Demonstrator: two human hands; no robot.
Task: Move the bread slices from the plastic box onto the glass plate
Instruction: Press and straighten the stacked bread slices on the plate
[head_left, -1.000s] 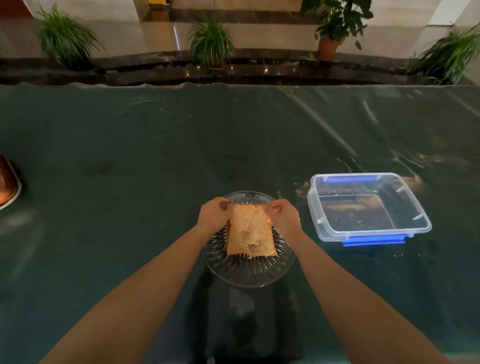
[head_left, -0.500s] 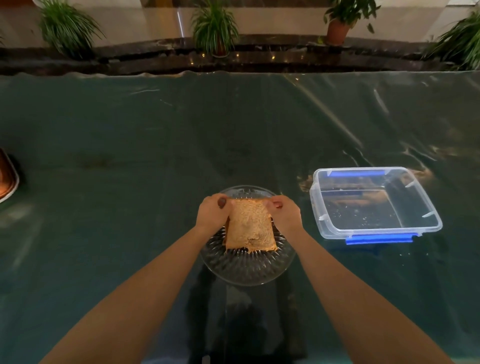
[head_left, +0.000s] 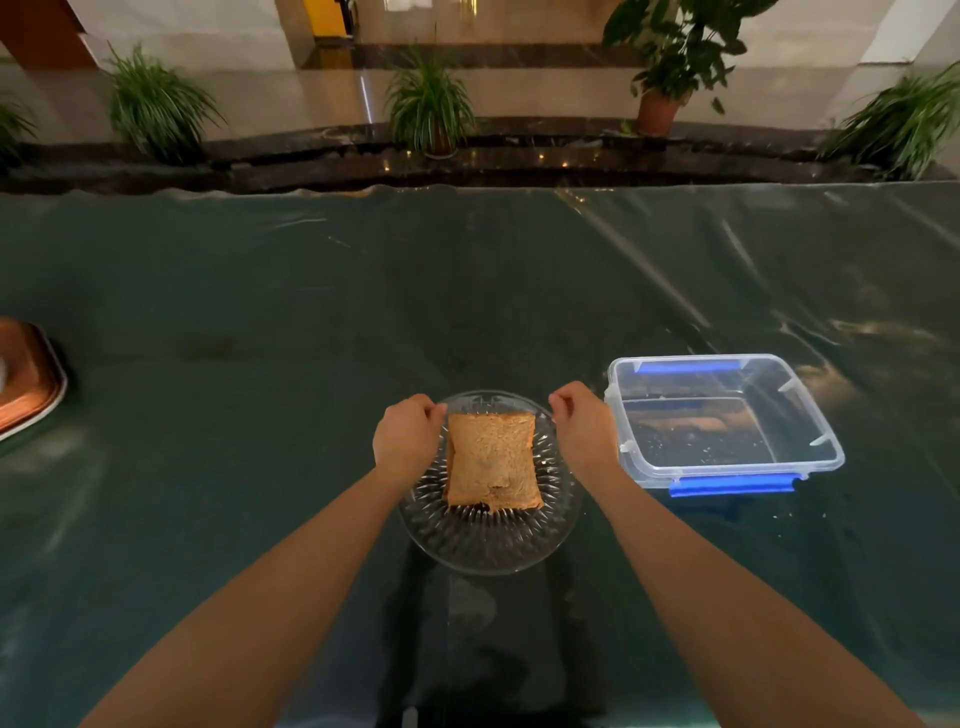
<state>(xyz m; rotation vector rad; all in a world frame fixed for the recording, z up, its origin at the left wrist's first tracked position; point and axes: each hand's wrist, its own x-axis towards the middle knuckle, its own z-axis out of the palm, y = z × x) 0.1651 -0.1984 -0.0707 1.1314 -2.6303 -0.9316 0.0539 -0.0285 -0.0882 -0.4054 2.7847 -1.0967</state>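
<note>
A stack of brown bread slices (head_left: 491, 460) lies flat on the ribbed glass plate (head_left: 488, 556) near the table's front middle. My left hand (head_left: 408, 439) hovers at the stack's far left corner, fingers loosely curled and holding nothing. My right hand (head_left: 584, 428) is over the plate's right rim, a small gap away from the bread, and also holds nothing. To the right of the plate stands the clear plastic box (head_left: 737, 467) with blue clips; only crumbs show inside it.
The table is covered with a dark green glossy cloth (head_left: 260, 364). A copper-coloured tray (head_left: 26, 384) pokes in at the left edge. Potted plants (head_left: 431, 104) line a ledge beyond the table's far edge.
Both hands have let go of the top bread slice and moved apart, left to the left and right to the right. The slice now rests flat on the plate.
</note>
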